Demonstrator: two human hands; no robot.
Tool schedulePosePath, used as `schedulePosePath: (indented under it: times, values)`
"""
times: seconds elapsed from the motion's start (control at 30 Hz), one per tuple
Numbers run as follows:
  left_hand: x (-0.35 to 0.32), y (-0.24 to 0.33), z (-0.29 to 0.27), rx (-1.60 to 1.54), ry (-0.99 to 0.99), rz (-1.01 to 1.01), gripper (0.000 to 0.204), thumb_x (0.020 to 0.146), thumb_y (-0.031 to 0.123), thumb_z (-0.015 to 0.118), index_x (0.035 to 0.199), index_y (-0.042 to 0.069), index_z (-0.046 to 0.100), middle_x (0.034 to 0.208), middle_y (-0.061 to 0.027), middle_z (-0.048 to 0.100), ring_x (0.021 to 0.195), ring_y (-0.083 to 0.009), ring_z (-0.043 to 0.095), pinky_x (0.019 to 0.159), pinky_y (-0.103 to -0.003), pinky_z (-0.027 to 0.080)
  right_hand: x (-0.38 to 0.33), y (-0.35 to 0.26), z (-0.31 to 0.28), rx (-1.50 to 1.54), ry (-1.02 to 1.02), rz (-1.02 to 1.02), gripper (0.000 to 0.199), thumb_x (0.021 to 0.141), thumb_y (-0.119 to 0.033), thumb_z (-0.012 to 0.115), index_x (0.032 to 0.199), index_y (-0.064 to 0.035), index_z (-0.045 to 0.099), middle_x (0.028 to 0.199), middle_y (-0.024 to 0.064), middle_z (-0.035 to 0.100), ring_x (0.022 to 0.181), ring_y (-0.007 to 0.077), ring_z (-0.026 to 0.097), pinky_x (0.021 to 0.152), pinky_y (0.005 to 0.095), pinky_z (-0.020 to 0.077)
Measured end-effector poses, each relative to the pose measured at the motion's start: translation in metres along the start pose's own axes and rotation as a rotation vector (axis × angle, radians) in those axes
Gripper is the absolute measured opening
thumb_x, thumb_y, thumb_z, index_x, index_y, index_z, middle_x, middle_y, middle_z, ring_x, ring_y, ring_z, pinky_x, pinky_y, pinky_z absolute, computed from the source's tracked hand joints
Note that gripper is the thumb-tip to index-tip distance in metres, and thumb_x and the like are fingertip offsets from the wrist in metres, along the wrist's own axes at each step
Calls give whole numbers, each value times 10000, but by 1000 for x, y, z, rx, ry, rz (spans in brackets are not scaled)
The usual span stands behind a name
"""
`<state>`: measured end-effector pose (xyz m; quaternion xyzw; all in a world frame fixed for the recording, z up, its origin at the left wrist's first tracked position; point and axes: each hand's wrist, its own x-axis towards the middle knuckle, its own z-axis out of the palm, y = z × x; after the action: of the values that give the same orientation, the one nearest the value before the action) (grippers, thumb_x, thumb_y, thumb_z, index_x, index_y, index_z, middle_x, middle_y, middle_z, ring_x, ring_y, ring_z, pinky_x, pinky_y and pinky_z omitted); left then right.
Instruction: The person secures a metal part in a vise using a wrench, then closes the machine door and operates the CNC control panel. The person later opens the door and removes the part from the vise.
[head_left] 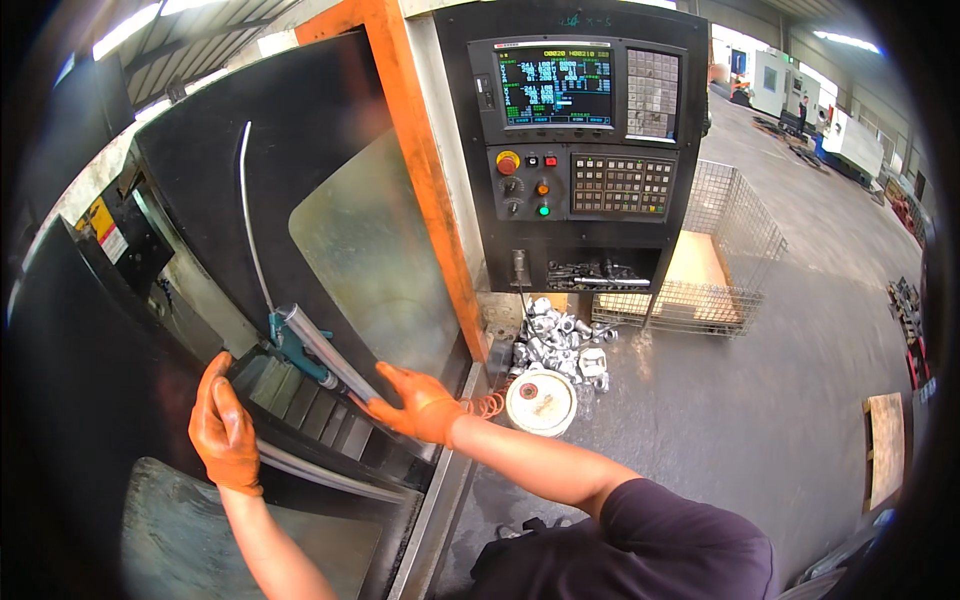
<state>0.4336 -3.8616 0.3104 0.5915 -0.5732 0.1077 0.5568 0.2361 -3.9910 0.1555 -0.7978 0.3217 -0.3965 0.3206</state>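
My left hand [224, 430], in an orange glove, is raised at the edge of the left black machine door [90, 390]. Its fingers are extended and slightly bent, with nothing in them. My right hand [418, 405], gloved the same, has its thumb apart and its fingertips against the lower end of the silver tube handle [318, 343] on the right door [225, 165]. A teal air blow gun [292, 348] with a long thin nozzle hangs beside that handle. Another silver handle [325, 472] runs along the left door, just right of my left wrist. Between the doors is a narrow gap.
A control panel [590, 150] with a lit screen stands right of the orange frame [425, 180]. Below lie a pile of metal parts [560, 340], a round white-lidded bucket [541, 418] and a coiled orange hose [487, 403]. Behind stands a wire cage [735, 215]; a wooden board [885, 450] is far right.
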Motion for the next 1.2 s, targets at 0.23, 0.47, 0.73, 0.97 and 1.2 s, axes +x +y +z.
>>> schedulePosePath:
  times: [0.23, 0.47, 0.73, 0.97, 1.2]
  values:
    - [0, -7, -7, 144, 26, 185, 295, 998, 121, 495, 1168, -72, 640, 956, -142, 703, 731, -116, 573, 736, -264, 480, 27, -30, 45, -114, 121, 45, 473, 902, -395, 630, 1212, -45, 558, 1107, 239, 639, 1031, 424, 605, 896, 469, 483]
    - [0, 3, -8, 86, 11, 140, 233, 962, 68, 507, 1069, -62, 669, 577, -8, 425, 509, -74, 350, 473, -254, 293, 49, -17, 58, -269, 180, 27, 341, 913, -344, 609, 1061, -38, 587, 950, 210, 673, 890, 428, 639, 781, 489, 504]
    - [-19, 1, -47, 163, 20, 136, 237, 976, 47, 502, 1081, -79, 673, 603, -31, 490, 528, -89, 383, 489, -281, 301, 60, -17, 55, -240, 163, 127, 307, 915, -332, 567, 1072, -69, 589, 980, 220, 667, 948, 426, 627, 813, 493, 497]
    - [-46, 0, -94, 330, 30, 55, 292, 1002, 132, 484, 1141, -47, 668, 995, -113, 694, 758, -184, 547, 681, -301, 421, 90, -11, 20, -215, 103, 329, 311, 924, -335, 556, 1109, -87, 588, 1067, 235, 660, 1024, 429, 608, 865, 497, 480]
    - [-69, 26, -147, 419, 136, -107, 546, 942, 515, 539, 971, -4, 707, 717, -128, 646, 647, -293, 632, 603, -423, 516, 124, 19, -4, -139, 193, 452, 335, 926, -318, 589, 1189, -111, 614, 1114, 241, 652, 1080, 423, 597, 898, 463, 478]
